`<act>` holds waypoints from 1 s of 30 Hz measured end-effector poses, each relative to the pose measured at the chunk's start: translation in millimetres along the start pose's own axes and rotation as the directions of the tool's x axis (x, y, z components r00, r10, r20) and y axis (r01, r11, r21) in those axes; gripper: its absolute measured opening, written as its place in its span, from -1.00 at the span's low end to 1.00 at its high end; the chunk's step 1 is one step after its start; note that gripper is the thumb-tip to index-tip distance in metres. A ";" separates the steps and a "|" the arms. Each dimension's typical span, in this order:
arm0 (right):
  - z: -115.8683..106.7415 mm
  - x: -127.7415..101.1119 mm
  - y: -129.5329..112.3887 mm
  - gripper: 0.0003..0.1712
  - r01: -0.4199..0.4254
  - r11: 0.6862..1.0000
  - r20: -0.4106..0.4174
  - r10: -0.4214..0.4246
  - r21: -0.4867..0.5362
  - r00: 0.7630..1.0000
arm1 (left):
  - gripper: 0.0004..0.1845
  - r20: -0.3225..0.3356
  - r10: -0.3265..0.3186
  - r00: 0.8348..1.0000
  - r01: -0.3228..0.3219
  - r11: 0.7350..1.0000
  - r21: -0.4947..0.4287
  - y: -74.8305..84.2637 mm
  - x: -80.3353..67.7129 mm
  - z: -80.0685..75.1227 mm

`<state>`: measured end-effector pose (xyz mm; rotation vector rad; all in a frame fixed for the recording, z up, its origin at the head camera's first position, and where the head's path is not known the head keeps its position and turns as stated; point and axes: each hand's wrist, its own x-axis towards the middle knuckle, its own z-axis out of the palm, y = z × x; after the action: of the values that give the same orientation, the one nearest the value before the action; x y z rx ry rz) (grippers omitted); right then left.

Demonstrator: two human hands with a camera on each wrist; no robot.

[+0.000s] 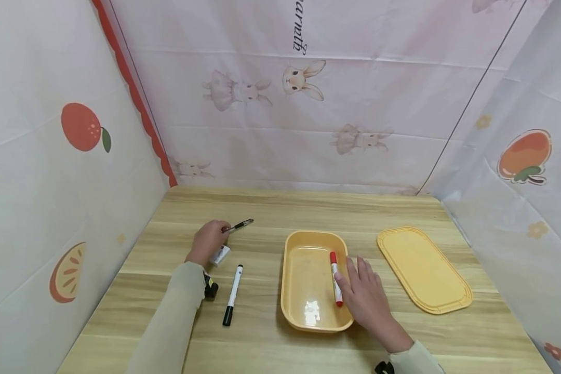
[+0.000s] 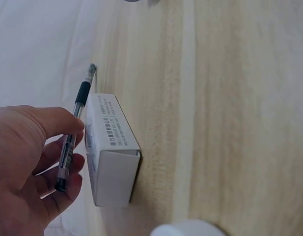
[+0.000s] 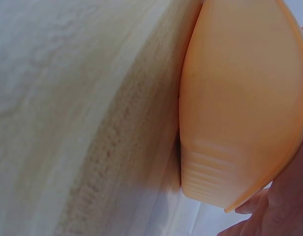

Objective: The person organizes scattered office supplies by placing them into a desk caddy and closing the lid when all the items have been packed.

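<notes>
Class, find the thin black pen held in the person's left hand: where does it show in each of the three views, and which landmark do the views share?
Head: thin black pen left of centre, in the left hand, far side of the white box.
Left wrist: left side, pinched by the fingers beside the box.
Right wrist: not in it; only the yellow tray.
Shared landmark: the wooden table.

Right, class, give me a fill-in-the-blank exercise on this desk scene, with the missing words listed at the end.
1. The left hand pinches a thin black ____ above the small white box.
2. The marker with the red cap lies inside the yellow ____.
3. The right hand rests with straight fingers at the tray's ____ rim.
4. The black marker lies on the wooden table, and the yellow lid lies to the ____ of the tray.

Missing words: pen; tray; right; right
</notes>
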<state>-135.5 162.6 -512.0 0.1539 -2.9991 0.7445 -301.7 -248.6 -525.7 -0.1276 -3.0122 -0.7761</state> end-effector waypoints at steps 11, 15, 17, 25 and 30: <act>-0.9 0.5 -0.1 -0.12 -0.005 1.000 0.005 0.005 0.005 1.000 | -0.77 0.050 -0.033 0.998 0.033 0.999 -0.003 6.4 0.9 -1.7; -0.5 0.9 0.1 -0.12 -0.008 1.000 0.006 0.008 0.004 1.000 | -0.76 0.048 -0.034 0.998 0.037 0.998 -0.051 8.1 0.9 -0.5; -0.9 0.9 -0.3 -0.12 -0.009 1.000 0.009 0.009 0.005 1.000 | -0.73 0.042 -0.030 0.999 0.034 0.994 -0.104 9.9 0.0 -0.2; -1.9 0.1 -1.4 -0.14 -0.010 1.000 0.013 0.010 0.010 1.000 | -0.63 0.043 -0.022 0.999 0.037 0.924 -0.380 29.3 -7.6 -4.8; -1.9 -1.1 -1.5 -0.14 -0.009 1.000 0.013 0.009 0.014 1.000 | -0.66 0.007 -0.029 1.000 0.028 0.833 -0.552 45.3 -14.4 -2.8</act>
<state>-134.2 162.3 -509.7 0.1464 -3.0097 0.7682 -283.4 -211.5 -502.2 -0.0909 -2.6883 -1.6279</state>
